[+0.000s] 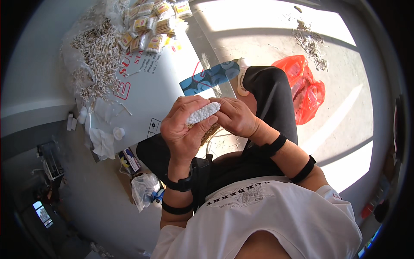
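Observation:
A tight bundle of cotton swabs (203,113) is held up in front of me, its white cotton tips facing up. My left hand (180,125) wraps around it, with the thumb along the near side and the fingers over the far side. At its right end, the fingers of my right hand (236,116) are closed and pinching the edge. Whether a wrapper lies between those fingertips is too small to tell. Left of my hands, a large heap of loose cotton swabs (101,54) spills from a clear plastic bag. Beside it lie several filled packs of cotton swabs (148,26).
The grey printed board (166,71) serves as a work surface, with a blue patterned strip (211,77) across its right edge. Crumpled white wrapping (102,142) sits at its near left corner. A red plastic bag (305,93) and scattered swabs (312,45) lie on the floor at right.

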